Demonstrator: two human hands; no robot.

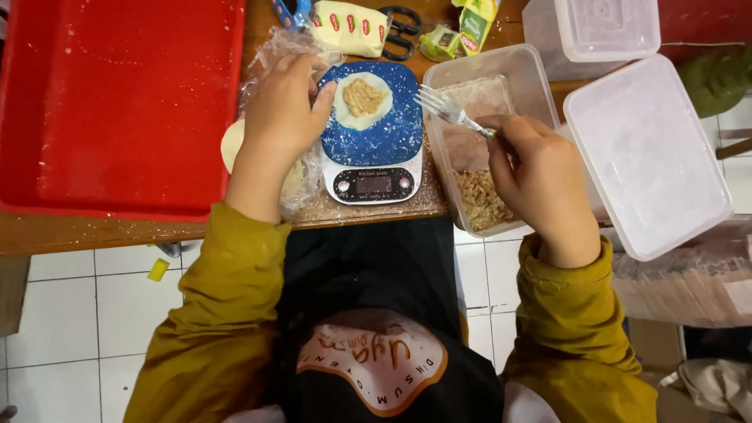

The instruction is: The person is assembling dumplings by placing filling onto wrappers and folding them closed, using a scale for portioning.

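A round dumpling wrapper (pixel 362 100) with a mound of minced filling (pixel 364 96) is lying on the blue platform of a small kitchen scale (pixel 373 133), which is standing at the near edge of the wooden table (pixel 102 232). The left hand (pixel 283 110) is resting just left of the wrapper, fingers loosely curled, the thumb touching the wrapper's rim; it is the nearer hand. The right hand (pixel 540 176) is pinching a metal fork (pixel 448 110), whose long axis is pointing up-left towards the wrapper, tines hovering over a clear plastic tub of filling (pixel 479 133) just right of the scale. A red tray (pixel 117 102) is occupying the table's left side. Along the far edge, a pale yellow packet with red ovals (pixel 348 27), black scissors (pixel 401 30) and a green-yellow sachet (pixel 474 23) are lying. Clear lidded containers (pixel 646 149) are standing at the right.
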